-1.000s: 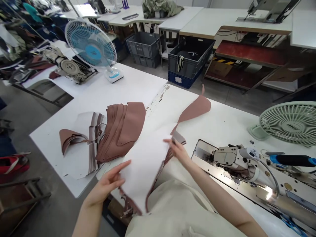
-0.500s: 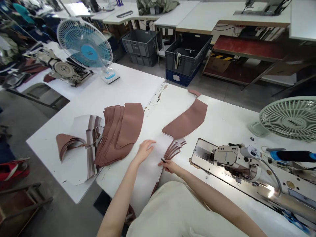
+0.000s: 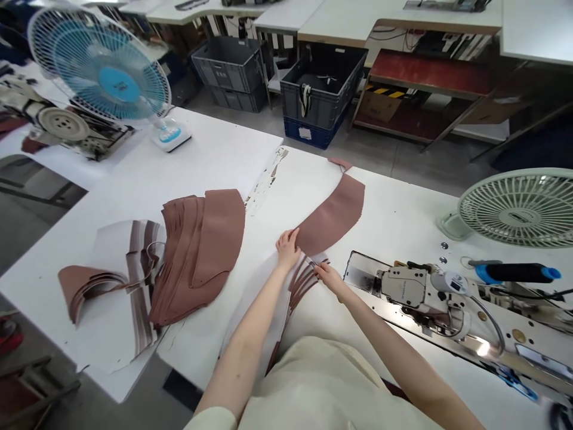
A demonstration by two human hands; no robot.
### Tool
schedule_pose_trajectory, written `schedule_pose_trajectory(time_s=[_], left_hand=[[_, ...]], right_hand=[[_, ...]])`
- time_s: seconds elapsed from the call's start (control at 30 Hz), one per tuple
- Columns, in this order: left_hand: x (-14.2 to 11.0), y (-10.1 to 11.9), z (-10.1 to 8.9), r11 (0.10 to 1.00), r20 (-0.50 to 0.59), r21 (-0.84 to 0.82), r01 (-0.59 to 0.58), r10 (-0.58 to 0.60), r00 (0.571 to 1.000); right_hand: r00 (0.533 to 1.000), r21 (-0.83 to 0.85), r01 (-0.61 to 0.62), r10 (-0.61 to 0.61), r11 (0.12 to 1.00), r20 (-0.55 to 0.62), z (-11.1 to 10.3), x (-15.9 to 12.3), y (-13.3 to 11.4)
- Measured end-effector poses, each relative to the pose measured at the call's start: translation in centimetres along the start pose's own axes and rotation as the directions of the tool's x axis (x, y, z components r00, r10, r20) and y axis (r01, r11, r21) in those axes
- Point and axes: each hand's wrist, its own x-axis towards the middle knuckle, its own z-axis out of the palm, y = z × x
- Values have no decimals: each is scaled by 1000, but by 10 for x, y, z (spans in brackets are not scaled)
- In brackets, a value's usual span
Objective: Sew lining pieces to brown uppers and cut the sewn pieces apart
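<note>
Brown piece (image 3: 335, 212) lies on table (image 3: 389, 224), just beyond both hands. Left hand (image 3: 289, 249) touches its near end; whether gripping, cannot tell. Right hand (image 3: 329, 278), apart from left, closed on small tool (image 3: 310, 261), kind unclear, at fanned stack (image 3: 302, 283).

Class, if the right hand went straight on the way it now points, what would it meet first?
Most likely the left hand, just ahead at the near end of the brown panel. Depth is unclear, so the right hand might brush the panel's corner first.
</note>
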Motion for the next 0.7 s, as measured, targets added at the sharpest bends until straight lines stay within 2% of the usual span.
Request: schedule_pose_trajectory(time_s=[0.13, 0.33, 0.5, 0.7], left_hand=[[1, 3, -1, 997, -7, 27, 78, -78, 997], [-4, 8, -4, 997, -12, 44, 66, -65, 998], [-9, 7, -4, 998, -39, 59, 12, -10, 999], [-7, 7, -2, 997, -36, 70, 23, -21, 999]], right_hand=[[996, -67, -31, 36, 997, 85, -1, 16, -9], [994, -153, -26, 42, 988, 98, 1, 27, -27], [1000, -397, 28, -30, 917, 2, 9, 17, -41], [991, -498, 45, -101, 866, -87, 23, 5, -36]])
